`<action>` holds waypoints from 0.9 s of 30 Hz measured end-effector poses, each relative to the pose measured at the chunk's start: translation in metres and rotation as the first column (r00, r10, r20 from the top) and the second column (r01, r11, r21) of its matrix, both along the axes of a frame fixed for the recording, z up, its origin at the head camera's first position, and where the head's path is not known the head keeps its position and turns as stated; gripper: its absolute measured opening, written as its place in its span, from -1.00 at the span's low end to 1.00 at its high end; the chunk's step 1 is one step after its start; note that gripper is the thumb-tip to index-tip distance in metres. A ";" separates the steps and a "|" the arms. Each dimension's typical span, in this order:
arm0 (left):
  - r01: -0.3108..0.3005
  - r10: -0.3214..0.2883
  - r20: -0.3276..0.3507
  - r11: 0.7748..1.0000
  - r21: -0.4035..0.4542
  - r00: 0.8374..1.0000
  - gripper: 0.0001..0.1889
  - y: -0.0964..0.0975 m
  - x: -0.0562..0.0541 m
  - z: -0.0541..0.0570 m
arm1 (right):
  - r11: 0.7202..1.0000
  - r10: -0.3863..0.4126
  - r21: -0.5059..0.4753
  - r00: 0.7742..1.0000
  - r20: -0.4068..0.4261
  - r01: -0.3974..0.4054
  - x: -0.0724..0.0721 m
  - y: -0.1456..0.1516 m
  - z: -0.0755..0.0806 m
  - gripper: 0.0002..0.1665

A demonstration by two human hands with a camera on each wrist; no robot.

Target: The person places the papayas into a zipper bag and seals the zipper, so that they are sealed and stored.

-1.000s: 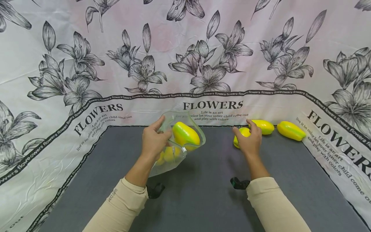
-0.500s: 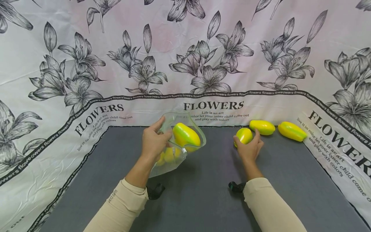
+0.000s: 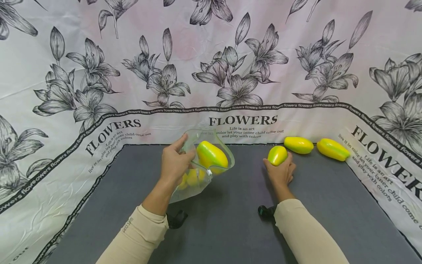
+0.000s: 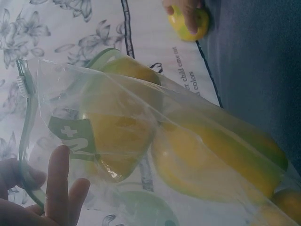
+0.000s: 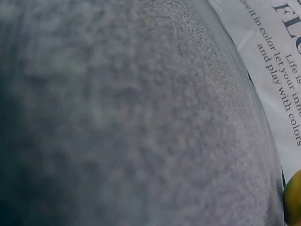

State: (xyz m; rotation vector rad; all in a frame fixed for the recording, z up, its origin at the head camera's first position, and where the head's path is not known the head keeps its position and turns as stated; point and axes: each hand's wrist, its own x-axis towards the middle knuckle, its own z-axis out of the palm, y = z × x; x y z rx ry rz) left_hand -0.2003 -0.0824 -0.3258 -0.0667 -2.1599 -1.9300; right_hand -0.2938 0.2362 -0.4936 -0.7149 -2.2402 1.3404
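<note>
My left hand [image 3: 174,161] grips a clear zip bag [image 3: 199,187] by its rim, its mouth facing right and held above the table. A yellow-green papaya-like fruit [image 3: 212,156] shows at the mouth, with more yellow fruit deeper inside. In the left wrist view, the fingers [image 4: 59,183] lie at the bag's green zip edge, and the bag [image 4: 73,134] carries a green printed mark. To the right, my right hand [image 3: 280,174] holds another papaya-like fruit [image 3: 277,155] between thumb and fingers. The right wrist view does not show that hand.
Two more such fruits, one nearer [image 3: 298,145] and one farther right [image 3: 333,149], lie along the back edge of the grey table [image 3: 227,227]. Flower-printed cloth [image 3: 184,91] rises behind and at both sides.
My right hand has closed around the nearest fruit and drawn back slightly toward me, uncovering the fruit behind it. The left hand and bag have hardly moved.
</note>
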 end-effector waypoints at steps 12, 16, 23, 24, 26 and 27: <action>0.000 0.000 -0.007 1.000 -0.003 1.000 -0.34 0.000 0.001 0.000 | 1.000 -0.004 -0.009 0.998 -0.057 0.003 0.002 0.008 -0.002 -0.19; 0.006 -0.007 -0.012 1.000 -0.005 1.000 -0.33 0.000 0.002 0.000 | 0.999 -0.003 -0.040 0.995 -0.099 -0.001 0.007 0.016 -0.005 -0.31; 0.013 -0.013 -0.008 1.000 -0.006 1.000 -0.33 0.000 0.001 -0.002 | 0.995 -0.028 -0.097 0.987 -0.156 0.012 0.019 0.029 -0.002 -0.40; 0.011 -0.011 -0.007 1.000 -0.008 1.000 -0.33 0.000 0.001 -0.001 | 0.994 -0.030 -0.111 0.986 -0.164 0.012 0.022 0.030 -0.001 -0.40; 0.010 -0.010 -0.004 1.000 -0.011 1.000 -0.33 0.000 0.001 -0.002 | 0.990 -0.037 -0.144 0.984 -0.173 0.012 0.026 0.032 0.002 -0.40; 0.009 -0.009 -0.004 1.000 -0.014 1.000 -0.33 0.000 0.001 -0.002 | 0.988 -0.039 -0.157 0.984 -0.175 0.011 0.028 0.034 0.003 -0.40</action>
